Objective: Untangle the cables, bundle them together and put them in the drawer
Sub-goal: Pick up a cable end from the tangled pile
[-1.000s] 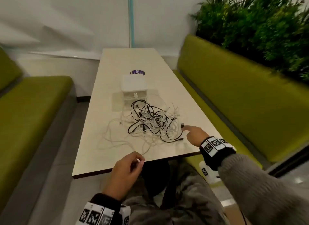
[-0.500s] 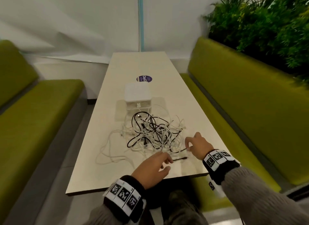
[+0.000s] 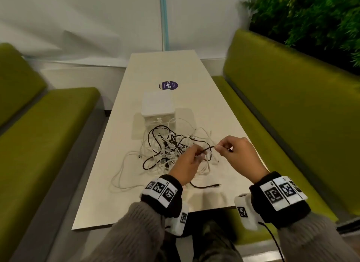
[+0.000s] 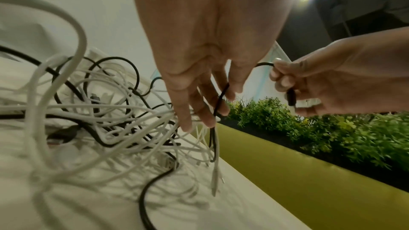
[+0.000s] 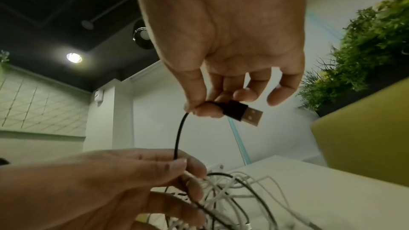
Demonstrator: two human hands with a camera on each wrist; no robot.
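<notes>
1. Untangling is under way: the right hand (image 3: 240, 156) pinches the black cable (image 5: 179, 134) at its USB plug (image 5: 244, 112).
2. The left hand (image 3: 188, 164) pinches the same cable nearer the tangle (image 3: 171, 148) mid-table (image 3: 204, 98).
3. Next, I judge: draw it free gently, avoiding snags.
</notes>
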